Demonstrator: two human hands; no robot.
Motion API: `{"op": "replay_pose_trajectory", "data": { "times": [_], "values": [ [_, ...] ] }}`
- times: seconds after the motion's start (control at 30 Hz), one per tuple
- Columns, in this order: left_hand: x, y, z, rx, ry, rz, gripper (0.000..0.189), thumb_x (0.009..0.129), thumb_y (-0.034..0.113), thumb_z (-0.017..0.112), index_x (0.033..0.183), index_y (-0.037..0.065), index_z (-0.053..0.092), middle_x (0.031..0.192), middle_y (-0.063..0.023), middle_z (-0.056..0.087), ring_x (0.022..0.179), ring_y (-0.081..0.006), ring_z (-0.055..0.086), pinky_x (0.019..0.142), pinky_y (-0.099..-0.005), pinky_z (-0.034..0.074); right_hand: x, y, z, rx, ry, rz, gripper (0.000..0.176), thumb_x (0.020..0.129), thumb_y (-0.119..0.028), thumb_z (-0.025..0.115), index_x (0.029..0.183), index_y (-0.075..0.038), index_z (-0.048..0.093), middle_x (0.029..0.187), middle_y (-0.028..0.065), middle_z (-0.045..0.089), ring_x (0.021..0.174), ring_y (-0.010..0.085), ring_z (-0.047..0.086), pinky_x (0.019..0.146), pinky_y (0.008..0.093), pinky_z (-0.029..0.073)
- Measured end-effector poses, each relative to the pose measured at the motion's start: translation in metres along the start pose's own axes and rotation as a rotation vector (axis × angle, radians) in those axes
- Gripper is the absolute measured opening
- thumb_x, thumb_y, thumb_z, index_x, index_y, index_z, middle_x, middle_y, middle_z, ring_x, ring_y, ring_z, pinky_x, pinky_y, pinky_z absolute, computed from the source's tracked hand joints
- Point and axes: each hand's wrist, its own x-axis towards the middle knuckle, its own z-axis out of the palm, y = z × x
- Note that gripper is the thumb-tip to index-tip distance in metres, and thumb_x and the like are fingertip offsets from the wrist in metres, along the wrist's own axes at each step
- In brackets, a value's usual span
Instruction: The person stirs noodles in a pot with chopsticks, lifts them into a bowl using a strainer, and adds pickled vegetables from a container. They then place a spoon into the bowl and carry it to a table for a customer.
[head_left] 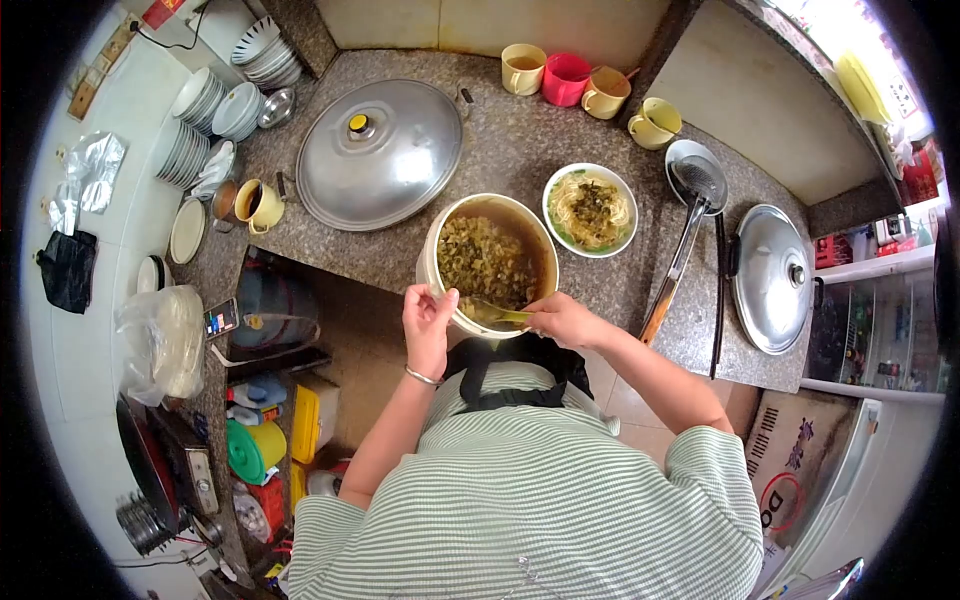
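A white bucket (427,262) of chopped, brownish-green pickled vegetables (490,255) in broth is right in front of my body. My left hand (430,322) is closed at the bucket's near left rim, thumb and fingers pinched there. In my right hand (566,320) is the yellow-green handle of a spoon (490,311), whose bowl lies over the near side of the vegetables, inside the rim. Just beyond the bucket to the right, a white bowl (552,222) holds noodles (592,208) topped with similar chopped vegetables and some greens.
A large domed lid (385,155) lies on the stone counter at the back left. Several cups and jugs (567,80) line the back wall. Long-handled strainers (690,205) and another lid (772,280) are on the right. Stacked plates (182,152) and a phone (221,318) are at left.
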Motion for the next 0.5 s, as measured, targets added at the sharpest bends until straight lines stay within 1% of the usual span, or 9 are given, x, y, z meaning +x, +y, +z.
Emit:
{"op": "replay_pose_trajectory", "data": {
  "times": [0.07, 0.1, 0.17, 0.2, 0.27, 0.3, 0.4, 0.47, 0.5],
  "values": [
    [0.001, 0.001, 0.002, 0.03, 0.0, 0.014, 0.022, 0.084, 0.011, 0.067, 0.09, 0.008, 0.047, 0.08, 0.0033, 0.047, 0.07, -0.004, 0.043, 0.062, -0.0187, 0.038, 0.002, -0.009, -0.003, 0.271, -0.086, 0.217, 0.027, 0.084, -0.015, 0.053, 0.101, 0.001, 0.066, 0.057, -0.0021, 0.046, 0.049, 0.0067, 0.04, 0.046, 0.0228, 0.033],
    [0.002, 0.002, 0.002, 0.03, 0.002, 0.016, 0.022, 0.084, 0.011, 0.067, 0.09, 0.008, 0.047, 0.08, 0.0033, 0.047, 0.07, -0.004, 0.043, 0.062, -0.0187, 0.038, 0.001, -0.012, -0.004, 0.269, -0.088, 0.215, 0.027, 0.084, -0.015, 0.053, 0.101, 0.001, 0.066, 0.057, -0.0021, 0.046, 0.049, 0.0067, 0.04, 0.046, 0.0228, 0.033],
    [0.003, 0.003, 0.002, 0.024, 0.007, -0.012, 0.022, 0.084, 0.014, 0.067, 0.091, 0.008, 0.046, 0.081, 0.003, 0.049, 0.069, -0.0039, 0.045, 0.06, -0.0189, 0.039, -0.002, -0.016, -0.005, 0.517, -0.068, 0.279, 0.026, 0.085, -0.015, 0.053, 0.102, 0.0, 0.067, 0.055, -0.0074, 0.034, 0.047, 0.004, 0.028, 0.043, 0.0207, 0.022],
    [0.003, 0.003, 0.002, 0.023, 0.006, -0.012, 0.022, 0.084, 0.014, 0.067, 0.091, 0.008, 0.046, 0.081, 0.003, 0.049, 0.069, -0.0039, 0.045, 0.06, -0.0189, 0.039, -0.001, -0.013, -0.008, 0.516, -0.067, 0.279, 0.026, 0.085, -0.015, 0.053, 0.102, 0.0, 0.067, 0.055, -0.0074, 0.034, 0.047, 0.004, 0.028, 0.043, 0.0207, 0.022],
    [0.005, 0.003, 0.002, -0.003, 0.03, -0.07, 0.023, 0.085, 0.018, 0.066, 0.091, 0.009, 0.045, 0.081, 0.0027, 0.052, 0.07, -0.004, 0.048, 0.059, -0.0191, 0.041, 0.0, -0.005, -0.019, 0.569, -0.026, 0.326, 0.024, 0.084, -0.021, 0.058, 0.093, -0.001, 0.069, 0.06, -0.0001, 0.05, 0.05, 0.0077, 0.038, 0.045, 0.0246, 0.029],
    [0.005, 0.004, 0.004, -0.004, 0.027, -0.068, 0.023, 0.085, 0.018, 0.066, 0.091, 0.009, 0.045, 0.081, 0.0027, 0.052, 0.07, -0.004, 0.048, 0.059, -0.0191, 0.041, -0.001, -0.004, -0.023, 0.567, -0.023, 0.325, 0.024, 0.084, -0.021, 0.058, 0.093, -0.001, 0.069, 0.06, -0.0001, 0.05, 0.05, 0.0077, 0.038, 0.045, 0.0246, 0.029],
    [0.006, 0.003, 0.008, -0.052, 0.056, -0.1, 0.024, 0.086, 0.02, 0.066, 0.09, 0.01, 0.045, 0.083, 0.0025, 0.054, 0.07, -0.0043, 0.051, 0.059, -0.0195, 0.042, -0.004, 0.0, -0.038, 0.594, 0.086, 0.331, 0.025, 0.083, -0.02, 0.058, 0.097, -0.002, 0.068, 0.057, -0.0026, 0.045, 0.049, 0.0073, 0.036, 0.044, 0.0241, 0.027],
    [0.007, 0.004, 0.008, -0.035, 0.076, -0.137, 0.023, 0.086, 0.02, 0.066, 0.089, 0.011, 0.044, 0.083, 0.0026, 0.054, 0.07, -0.0046, 0.052, 0.06, -0.0194, 0.043, -0.008, 0.005, -0.051, 0.528, 0.124, 0.277, 0.026, 0.083, -0.019, 0.058, 0.102, -0.002, 0.066, 0.056, -0.0048, 0.042, 0.048, 0.0067, 0.034, 0.045, 0.0235, 0.025],
    [0.008, 0.003, 0.008, -0.047, 0.062, -0.128, 0.023, 0.086, 0.019, 0.065, 0.089, 0.011, 0.044, 0.083, 0.0022, 0.054, 0.07, -0.0049, 0.052, 0.06, -0.0199, 0.044, -0.012, 0.001, -0.056, 0.564, 0.177, 0.279, 0.024, 0.084, -0.017, 0.057, 0.102, -0.002, 0.064, 0.056, -0.0064, 0.038, 0.047, 0.0059, 0.031, 0.044, 0.0235, 0.023]
  ]
}}
